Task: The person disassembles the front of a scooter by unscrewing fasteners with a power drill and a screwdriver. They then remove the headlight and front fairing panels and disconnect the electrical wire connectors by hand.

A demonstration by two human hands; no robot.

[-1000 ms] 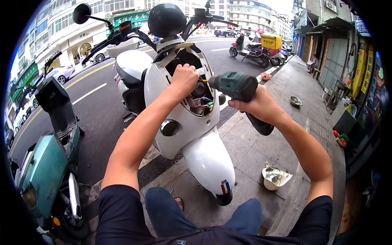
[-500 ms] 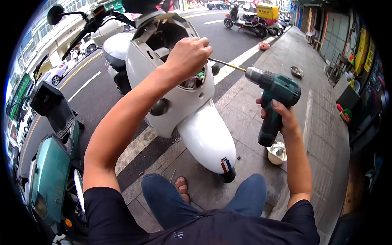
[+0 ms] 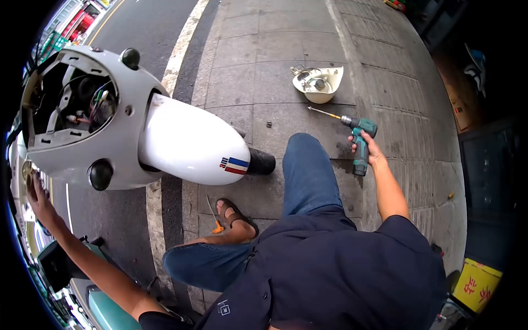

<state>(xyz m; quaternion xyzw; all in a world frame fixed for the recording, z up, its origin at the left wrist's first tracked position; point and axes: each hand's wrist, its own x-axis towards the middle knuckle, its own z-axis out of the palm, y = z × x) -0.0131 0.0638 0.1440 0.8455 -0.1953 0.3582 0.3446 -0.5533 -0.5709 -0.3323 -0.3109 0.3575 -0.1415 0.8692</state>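
Observation:
My right hand (image 3: 372, 147) is wrapped round the handle of a green and black drill (image 3: 361, 144), low over the pavement, its long bit pointing up and left. Just above the bit lies a cream headlight housing (image 3: 318, 83), open side up. My left hand (image 3: 39, 193) is at the far left beside the scooter's body (image 3: 104, 159); whether it holds anything is hard to make out. The scooter's front is open, with coloured wires (image 3: 99, 107) showing inside. Its white front fender (image 3: 192, 140) points right.
An orange-handled screwdriver (image 3: 218, 226) lies by my sandalled foot (image 3: 236, 218). A green scooter (image 3: 107, 308) stands at the lower left. A yellow box (image 3: 476, 285) with red characters is at the lower right. A small dark piece (image 3: 269, 125) lies on the paving.
The view has turned down and right. My right hand has drawn the drill away from the scooter and lowered it. My left hand has left the opening and moved to the scooter's other side.

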